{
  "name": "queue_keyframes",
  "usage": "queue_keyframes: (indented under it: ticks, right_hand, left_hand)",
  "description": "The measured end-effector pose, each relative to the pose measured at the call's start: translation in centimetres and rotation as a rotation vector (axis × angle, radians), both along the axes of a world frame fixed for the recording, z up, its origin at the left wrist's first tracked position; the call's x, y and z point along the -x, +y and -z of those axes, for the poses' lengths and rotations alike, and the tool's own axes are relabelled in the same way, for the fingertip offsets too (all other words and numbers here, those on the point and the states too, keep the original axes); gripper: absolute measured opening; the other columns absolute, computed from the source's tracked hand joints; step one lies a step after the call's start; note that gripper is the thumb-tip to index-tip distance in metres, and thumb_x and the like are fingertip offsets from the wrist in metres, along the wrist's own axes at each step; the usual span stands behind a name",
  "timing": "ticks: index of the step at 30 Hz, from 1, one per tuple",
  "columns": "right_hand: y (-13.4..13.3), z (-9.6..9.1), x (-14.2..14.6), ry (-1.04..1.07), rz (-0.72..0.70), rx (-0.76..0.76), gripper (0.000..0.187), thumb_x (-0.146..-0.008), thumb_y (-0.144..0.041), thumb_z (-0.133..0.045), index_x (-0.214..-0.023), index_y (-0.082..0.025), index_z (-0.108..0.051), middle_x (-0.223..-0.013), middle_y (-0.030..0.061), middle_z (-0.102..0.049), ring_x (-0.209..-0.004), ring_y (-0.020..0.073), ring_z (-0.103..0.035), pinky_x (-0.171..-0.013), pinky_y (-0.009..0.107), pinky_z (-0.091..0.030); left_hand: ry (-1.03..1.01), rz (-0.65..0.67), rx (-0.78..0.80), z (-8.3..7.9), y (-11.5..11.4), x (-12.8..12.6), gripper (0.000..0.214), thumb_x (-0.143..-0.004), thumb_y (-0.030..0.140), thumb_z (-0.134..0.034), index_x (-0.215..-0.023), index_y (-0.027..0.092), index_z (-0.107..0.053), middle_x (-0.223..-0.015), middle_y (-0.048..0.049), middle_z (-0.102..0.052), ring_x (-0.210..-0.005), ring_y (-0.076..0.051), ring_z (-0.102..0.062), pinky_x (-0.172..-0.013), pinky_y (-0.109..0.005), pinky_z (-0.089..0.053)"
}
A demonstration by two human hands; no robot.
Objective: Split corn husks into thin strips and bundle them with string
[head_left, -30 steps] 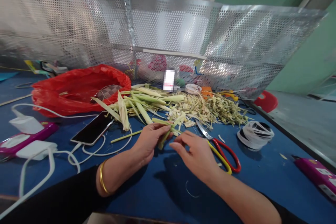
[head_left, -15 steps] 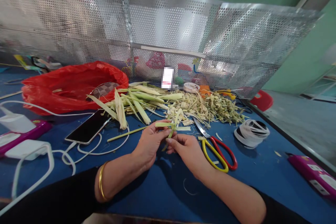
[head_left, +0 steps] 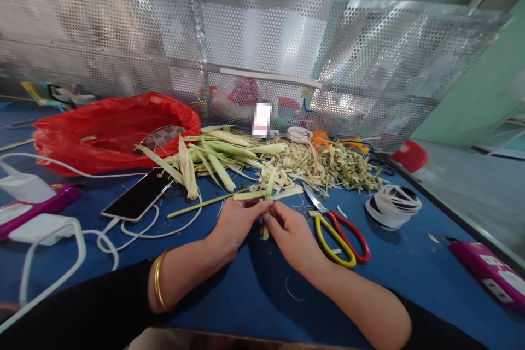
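Note:
Both hands meet over the blue table, pinching pale green leaf strips (head_left: 268, 190) that cross one another and stick out left, right and away from me. My left hand (head_left: 237, 224) is closed on the strips, thumb against fingers. From the other side my right hand (head_left: 289, 234) pinches them too, its fingertips touching the left thumb. A short strip end hangs below the fingertips. Just right of my right hand lie scissors (head_left: 340, 238) with one red and one yellow handle. The exact crossing of the strips is partly hidden by the fingers.
Behind the hands lie long green leaves (head_left: 221, 158) and a heap of dry shreds (head_left: 328, 167). A red plastic bag (head_left: 82, 142), a phone (head_left: 137, 197) and white cables are on the left. A spool of white ribbon (head_left: 392, 206) and a purple power strip (head_left: 488, 273) sit right.
Both hands have drawn together, the fingertips now meeting at the strips. The crossed strips have tipped slightly, and the side pieces now spread more evenly left and right.

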State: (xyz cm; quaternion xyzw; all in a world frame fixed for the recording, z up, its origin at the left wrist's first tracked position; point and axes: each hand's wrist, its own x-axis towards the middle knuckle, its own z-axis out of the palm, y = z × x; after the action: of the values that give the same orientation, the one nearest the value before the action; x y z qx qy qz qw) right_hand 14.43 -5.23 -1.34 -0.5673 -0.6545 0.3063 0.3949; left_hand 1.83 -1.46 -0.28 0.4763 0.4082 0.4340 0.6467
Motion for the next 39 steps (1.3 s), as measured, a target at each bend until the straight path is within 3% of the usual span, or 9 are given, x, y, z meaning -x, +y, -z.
queue_keyframes:
  ticks: [6, 16, 23, 27, 29, 32, 34, 37, 39]
  right_hand:
    - [-0.3, 0.0, 0.0, -0.09, -0.011, 0.002, 0.018, -0.088, -0.026, -0.046, -0.07, -0.022, -0.046, -0.062, -0.0009, -0.059, -0.058, 0.0147, -0.055, -0.056, 0.024, -0.039]
    - [-1.4, -0.1, 0.2, -0.01, -0.093, 0.026, 0.016, -0.088, -0.023, -0.045, -0.072, -0.023, -0.043, -0.059, -0.0035, -0.056, -0.055, 0.0138, -0.057, -0.054, 0.024, -0.039]
    - [-1.7, 0.4, 0.4, -0.074, -0.111, -0.025, 0.016, -0.087, -0.021, -0.046, -0.072, -0.023, -0.043, -0.059, -0.0029, -0.058, -0.055, 0.0138, -0.055, -0.054, 0.023, -0.035]
    - [-1.6, -0.5, 0.1, -0.21, -0.117, -0.087, 0.017, -0.088, -0.025, -0.048, -0.072, -0.021, -0.047, -0.062, -0.0012, -0.059, -0.057, 0.0141, -0.053, -0.055, 0.025, -0.033]
    - [-1.2, -1.6, -0.7, -0.3, -0.075, -0.21, 0.021, -0.089, -0.032, -0.05, -0.072, -0.02, -0.053, -0.067, 0.0008, -0.06, -0.063, 0.0152, -0.053, -0.059, 0.026, -0.033]
    - [0.0, -2.9, -2.7, -0.303, 0.174, -0.338, 0.024, -0.088, -0.039, -0.051, -0.077, -0.019, -0.06, -0.072, 0.0023, -0.061, -0.068, 0.0162, -0.051, -0.066, 0.029, -0.034]
    - [1.0, -3.0, -3.9, -0.2, 0.233, -0.201, 0.025, -0.082, -0.042, -0.058, -0.076, -0.019, -0.061, -0.066, 0.0005, -0.057, -0.062, 0.0147, -0.047, -0.061, 0.028, -0.033]
    - [2.0, -2.5, -4.5, 0.226, 0.025, 0.101, 0.026, -0.076, -0.043, -0.064, -0.072, -0.018, -0.064, -0.062, -0.0017, -0.054, -0.057, 0.0119, -0.044, -0.058, 0.027, -0.034]
    - [2.1, -2.0, -4.1, 0.526, -0.083, 0.196, 0.022, -0.073, -0.039, -0.068, -0.073, -0.017, -0.066, -0.068, -0.0012, -0.058, -0.056, 0.0098, -0.045, -0.058, 0.027, -0.036]
  left_hand:
    - [-0.043, -0.17, 0.06, 0.1, 0.3, 0.1, 0.032, -0.052, 0.023, -0.082, -0.081, 0.012, -0.073, -0.073, -0.0046, -0.07, -0.065, -0.014, -0.061, -0.06, -0.024, -0.048]
    - [-0.045, -0.172, 0.089, -0.4, 0.6, 0.2, 0.034, -0.053, 0.017, -0.081, -0.084, 0.009, -0.07, -0.061, -0.0029, -0.07, -0.056, -0.012, -0.062, -0.055, -0.021, -0.048]
    - [-0.028, -0.151, 0.079, -0.2, 0.7, 0.3, 0.03, -0.054, 0.016, -0.08, -0.081, 0.01, -0.069, -0.061, -0.0024, -0.07, -0.057, -0.012, -0.062, -0.057, -0.021, -0.049]
    - [0.039, -0.074, 0.101, -0.5, 1.2, 0.7, 0.03, -0.056, 0.016, -0.078, -0.084, 0.01, -0.068, -0.059, -0.0023, -0.069, -0.056, -0.013, -0.062, -0.059, -0.023, -0.049]
    - [0.064, -0.008, 0.102, -1.0, 1.5, 1.1, 0.031, -0.059, 0.018, -0.077, -0.088, 0.01, -0.068, -0.062, -0.0029, -0.069, -0.059, -0.014, -0.063, -0.063, -0.025, -0.05]
    - [0.079, 0.125, 0.083, -1.5, 1.8, 1.6, 0.031, -0.061, 0.018, -0.076, -0.091, 0.01, -0.068, -0.062, -0.0025, -0.068, -0.059, -0.014, -0.064, -0.067, -0.026, -0.051]
    - [0.083, 0.221, 0.082, -1.6, 1.8, 1.8, 0.03, -0.062, 0.018, -0.075, -0.091, 0.011, -0.068, -0.059, -0.0011, -0.066, -0.056, -0.012, -0.061, -0.065, -0.025, -0.051]
    - [0.099, 0.326, 0.122, -1.5, 1.7, 1.8, 0.027, -0.063, 0.019, -0.076, -0.088, 0.013, -0.069, -0.058, 0.0001, -0.063, -0.055, -0.011, -0.058, -0.061, -0.024, -0.051]
    - [0.096, 0.354, 0.202, -1.3, 1.7, 1.9, 0.022, -0.066, 0.024, -0.075, -0.084, 0.013, -0.068, -0.058, 0.0004, -0.061, -0.055, -0.011, -0.057, -0.06, -0.024, -0.051]
